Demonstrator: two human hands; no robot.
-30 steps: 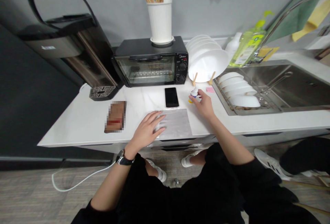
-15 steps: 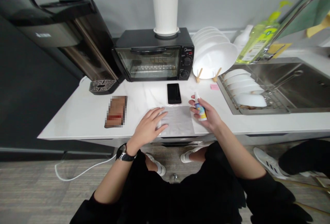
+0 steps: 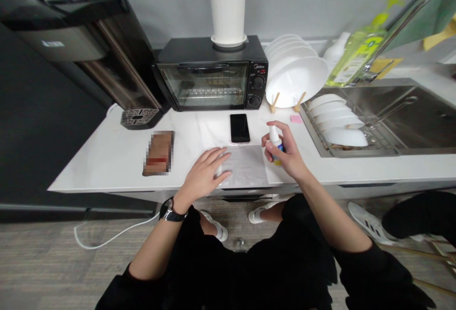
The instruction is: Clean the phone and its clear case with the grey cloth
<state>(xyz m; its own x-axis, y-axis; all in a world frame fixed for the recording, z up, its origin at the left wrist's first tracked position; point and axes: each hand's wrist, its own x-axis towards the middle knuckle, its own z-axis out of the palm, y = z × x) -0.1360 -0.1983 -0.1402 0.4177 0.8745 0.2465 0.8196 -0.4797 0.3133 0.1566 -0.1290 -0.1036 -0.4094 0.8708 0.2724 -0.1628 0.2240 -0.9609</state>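
Observation:
My right hand [image 3: 288,154] is closed around a small white spray bottle [image 3: 275,140] with a coloured label, held upright just right of a grey cloth [image 3: 246,166]. The index finger rests on top of the nozzle. My left hand [image 3: 204,175] lies flat with fingers spread on the left part of the cloth, which sits at the white counter's front edge. A black phone [image 3: 239,128] lies face up just behind the cloth.
A black toaster oven [image 3: 213,78] with a white utensil holder [image 3: 228,8] stands at the back. White plates [image 3: 295,74] in a rack, a sink [image 3: 392,115] with bowls, a green soap bottle [image 3: 356,55], a brown blurred item [image 3: 159,153], a black appliance [image 3: 107,62]. Someone's shoes show at lower right.
My right hand picked up the spray bottle from the counter near the plates and brought it toward the cloth, turning it upright. The left hand stayed on the cloth.

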